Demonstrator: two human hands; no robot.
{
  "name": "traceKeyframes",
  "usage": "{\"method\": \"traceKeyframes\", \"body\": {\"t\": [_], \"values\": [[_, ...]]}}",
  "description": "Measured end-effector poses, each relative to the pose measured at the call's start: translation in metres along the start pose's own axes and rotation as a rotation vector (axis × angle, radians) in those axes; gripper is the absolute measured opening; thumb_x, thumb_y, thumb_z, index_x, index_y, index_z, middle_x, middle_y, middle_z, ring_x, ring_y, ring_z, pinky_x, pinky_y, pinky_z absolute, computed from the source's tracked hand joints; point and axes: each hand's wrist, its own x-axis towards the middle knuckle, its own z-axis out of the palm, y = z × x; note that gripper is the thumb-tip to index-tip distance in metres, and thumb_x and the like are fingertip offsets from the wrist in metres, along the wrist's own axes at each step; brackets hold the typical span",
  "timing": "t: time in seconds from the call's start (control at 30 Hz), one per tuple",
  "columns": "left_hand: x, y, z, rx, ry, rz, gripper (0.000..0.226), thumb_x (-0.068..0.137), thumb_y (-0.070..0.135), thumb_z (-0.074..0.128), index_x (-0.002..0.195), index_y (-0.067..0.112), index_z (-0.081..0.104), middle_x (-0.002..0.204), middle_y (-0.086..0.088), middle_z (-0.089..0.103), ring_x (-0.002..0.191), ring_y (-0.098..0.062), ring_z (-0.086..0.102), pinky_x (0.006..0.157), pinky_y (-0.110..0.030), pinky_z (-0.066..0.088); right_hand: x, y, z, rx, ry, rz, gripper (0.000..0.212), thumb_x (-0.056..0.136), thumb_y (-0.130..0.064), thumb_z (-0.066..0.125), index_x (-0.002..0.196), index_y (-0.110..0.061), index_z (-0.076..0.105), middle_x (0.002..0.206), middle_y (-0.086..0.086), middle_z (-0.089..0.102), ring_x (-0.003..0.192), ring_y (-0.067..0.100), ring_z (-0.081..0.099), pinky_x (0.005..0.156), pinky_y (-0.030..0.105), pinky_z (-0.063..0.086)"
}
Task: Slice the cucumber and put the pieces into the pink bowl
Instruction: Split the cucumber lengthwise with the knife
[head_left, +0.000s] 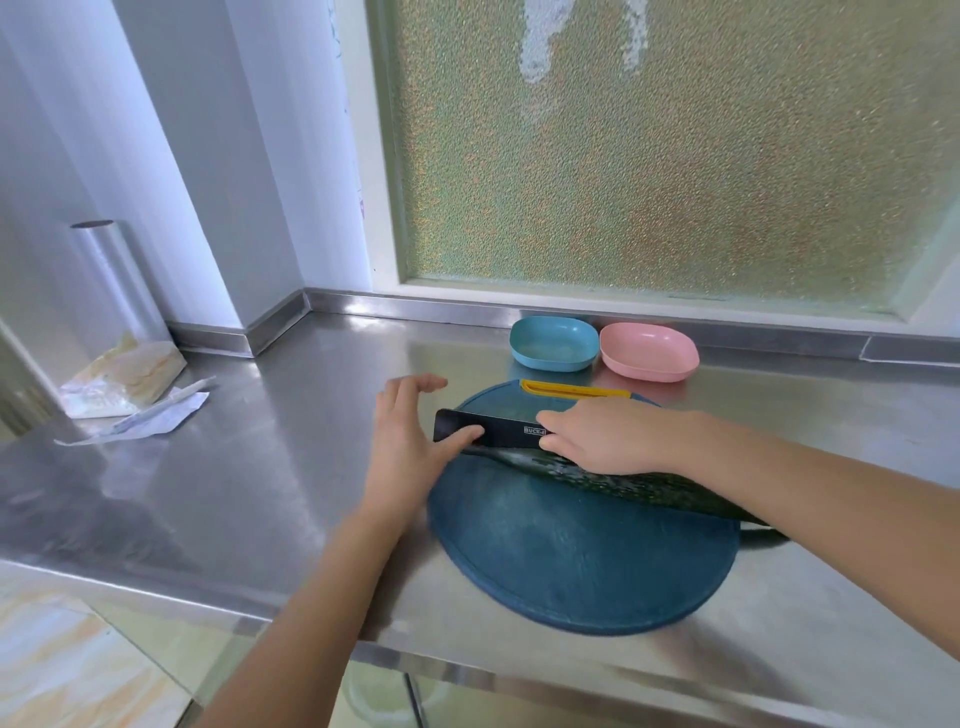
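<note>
**Knife in grip over uncut cucumber; bowls look empty**

The right grip (613, 434) is closed round the knife (498, 426) at the handle end; the handle itself is hidden under the fingers. The black blade sticks out to that grip's left. There the left grip (410, 436) lies w/ fingers straight and spread, thumb on the blade's flat, holding nothing.

Directly under the blade and right grip lies the cucumber (597, 475), long, no slices seen. It crosses the round chopping board (582, 566) and passes beneath the right forearm.

Judged: firm and stiff, skin shiny so prob. slippery, round so apt to roll. The left grip should pin it near the cut end, fingertips tucked.

Beyond the right grip, at the back of the desk (311, 467), stands the pink bowl (649, 353), w/ a blue bowl (553, 343) just to its left. Both look empty.
</note>
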Motion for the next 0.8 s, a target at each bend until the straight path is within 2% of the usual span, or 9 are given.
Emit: {"method": "traceKeyframes", "body": {"t": [0.03, 0.1, 0.2, 0.3, 0.37, 0.53, 0.6, 0.67, 0.8], "values": [[-0.008, 0.009, 0.001, 0.038, 0.061, 0.112, 0.035, 0.071, 0.023, 0.08, 0.098, 0.019, 0.059, 0.1, 0.008, 0.055, 0.093, 0.002, 0.045, 0.085, -0.005, 0.033, -0.001, 0.002, -0.002, 0.051, -0.022, 0.011, 0.027, 0.103, -0.035, 0.03, 0.089, -0.014, 0.038, 0.073, 0.004, 0.049, 0.062, 0.018, 0.044, 0.054, 0.034, 0.027], [-0.024, 0.023, 0.007, 0.068, -0.033, 0.291, 0.022, 0.079, 0.029, 0.071, 0.094, 0.016, 0.063, 0.095, 0.004, 0.06, 0.09, 0.0, 0.048, 0.084, -0.008, 0.036, -0.004, 0.008, -0.009, 0.156, -0.073, 0.033, 0.022, 0.101, -0.032, 0.036, 0.091, -0.013, 0.041, 0.069, 0.001, 0.053, 0.057, 0.015, 0.051, 0.056, 0.033, 0.034], [-0.041, 0.027, 0.023, 0.155, -0.333, 0.411, 0.038, 0.085, 0.034, 0.055, 0.117, 0.015, 0.059, 0.116, 0.0, 0.059, 0.112, -0.008, 0.044, 0.102, -0.007, 0.025, -0.009, 0.011, -0.01, 0.258, -0.068, 0.023, 0.016, 0.098, -0.027, 0.043, 0.091, -0.013, 0.043, 0.068, 0.0, 0.058, 0.055, 0.015, 0.054, 0.062, 0.033, 0.041], [-0.047, 0.027, 0.03, 0.171, -0.426, 0.4, 0.046, 0.086, 0.033, 0.057, 0.127, 0.013, 0.053, 0.129, -0.002, 0.051, 0.122, -0.008, 0.037, 0.107, -0.006, 0.015, -0.013, 0.009, -0.001, 0.191, 0.076, 0.029, 0.02, 0.099, -0.026, 0.042, 0.082, -0.016, 0.039, 0.07, 0.0, 0.048, 0.066, 0.019, 0.046, 0.057, 0.036, 0.028], [-0.048, 0.028, 0.031, 0.207, -0.435, 0.406, 0.05, 0.086, 0.038, 0.054, 0.13, 0.015, 0.051, 0.13, -0.001, 0.049, 0.123, -0.01, 0.037, 0.108, -0.01, 0.017, -0.013, 0.008, 0.004, 0.198, 0.114, 0.021, 0.02, 0.099, -0.025, 0.042, 0.082, -0.015, 0.039, 0.07, 0.001, 0.046, 0.067, 0.021, 0.042, 0.057, 0.036, 0.024], [-0.049, 0.029, 0.03, 0.26, -0.432, 0.431, 0.049, 0.087, 0.04, 0.05, 0.131, 0.018, 0.05, 0.125, 0.003, 0.048, 0.117, -0.012, 0.04, 0.108, -0.025, 0.026, -0.02, 0.019, -0.027, 0.297, 0.253, 0.069, 0.02, 0.099, -0.023, 0.042, 0.08, -0.016, 0.038, 0.065, -0.001, 0.043, 0.054, 0.009, 0.04, 0.055, 0.032, 0.029], [-0.049, 0.03, 0.029, 0.264, -0.434, 0.42, 0.048, 0.087, 0.04, 0.05, 0.13, 0.019, 0.051, 0.125, 0.003, 0.048, 0.117, -0.012, 0.04, 0.108, -0.025, 0.026, -0.023, 0.032, -0.04, 0.252, 0.32, 0.139, 0.02, 0.096, -0.034, 0.047, 0.085, -0.018, 0.041, 0.069, -0.001, 0.046, 0.052, 0.008, 0.045, 0.052, 0.027, 0.034], [-0.05, 0.032, 0.029, 0.252, -0.445, 0.406, 0.046, 0.086, 0.039, 0.05, 0.127, 0.018, 0.051, 0.125, 0.002, 0.047, 0.118, -0.013, 0.041, 0.107, -0.018, 0.024, -0.022, 0.042, -0.037, 0.162, 0.285, 0.187, 0.033, 0.086, -0.05, 0.059, 0.084, -0.023, 0.04, 0.073, -0.002, 0.049, 0.06, 0.015, 0.049, 0.056, 0.029, 0.036], [-0.053, 0.035, 0.029, 0.289, -0.446, 0.383, 0.048, 0.086, 0.041, 0.048, 0.127, 0.017, 0.049, 0.127, 0.001, 0.046, 0.12, -0.015, 0.04, 0.106, -0.014, 0.02, -0.014, 0.042, 0.004, 0.395, 0.105, 0.187, 0.058, 0.07, -0.055, 0.077, 0.091, -0.015, 0.041, 0.077, 0.001, 0.046, 0.063, 0.015, 0.04, 0.056, 0.03, 0.031]]}}
